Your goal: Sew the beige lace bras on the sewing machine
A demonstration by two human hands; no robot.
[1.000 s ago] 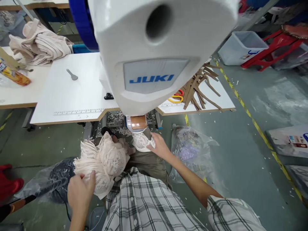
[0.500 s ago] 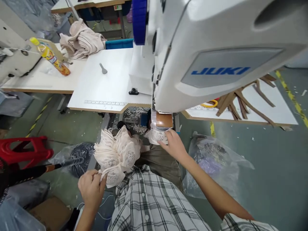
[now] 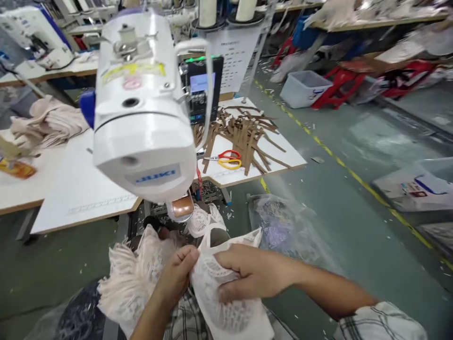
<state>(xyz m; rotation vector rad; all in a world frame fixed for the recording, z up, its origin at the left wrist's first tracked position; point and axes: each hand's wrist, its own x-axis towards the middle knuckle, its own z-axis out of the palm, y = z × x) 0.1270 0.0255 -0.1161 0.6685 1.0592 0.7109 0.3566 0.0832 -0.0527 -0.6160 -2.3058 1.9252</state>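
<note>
A white lace bra [image 3: 230,311] is spread out in front of my body, one cup towards me. My left hand [image 3: 177,271] is closed, pinching the bra's edge between thumb and fingers. Across the near cup lies my right hand [image 3: 255,271], its thumb and fingers bent on the lace. A strap-like band runs up to another lace cup [image 3: 203,222] beside the sewing machine's copper-coloured end piece [image 3: 182,207]. Left of my left hand is a bunched pile of cream lace pieces [image 3: 130,278].
The white JUKI sewing machine head [image 3: 141,127] stands ahead. Red-and-yellow-handled scissors [image 3: 228,159] lie by brown fabric strips [image 3: 244,141] on the right table. A plastic bag [image 3: 279,226] is on the floor to the right; folded beige fabric [image 3: 49,123] sits at left.
The view has swung right and up. My left hand has moved from the lace pile to the bra's edge. My right hand has drawn back from the machine's end piece onto the near cup.
</note>
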